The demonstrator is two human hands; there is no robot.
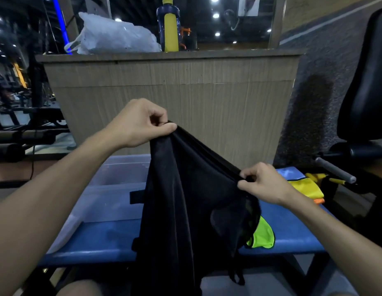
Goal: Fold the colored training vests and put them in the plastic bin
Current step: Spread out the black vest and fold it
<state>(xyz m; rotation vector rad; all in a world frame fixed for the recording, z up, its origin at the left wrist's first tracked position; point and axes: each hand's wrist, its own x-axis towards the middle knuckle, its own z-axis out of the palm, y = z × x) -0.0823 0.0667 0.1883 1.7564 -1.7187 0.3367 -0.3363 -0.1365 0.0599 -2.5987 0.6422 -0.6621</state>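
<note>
— What's around, going left to right?

— Dark gym machines at far left. A wood-grain counter stands behind the bench, carrying a white plastic bag and a blue-and-yellow bottle. A black padded seat is at far right.

— And the bin?

— The clear plastic bin sits on the left part of the blue bench. The hanging cloth hides its right side, so I cannot tell what is in it.

— Where's the vest?

— A black vest hangs in front of the bench. The left hand pinches its top edge up high; the right hand pinches the same edge lower, to the right. A neon green vest peeks out beneath it on the bench, and a yellow vest lies at the bench's right end.
</note>
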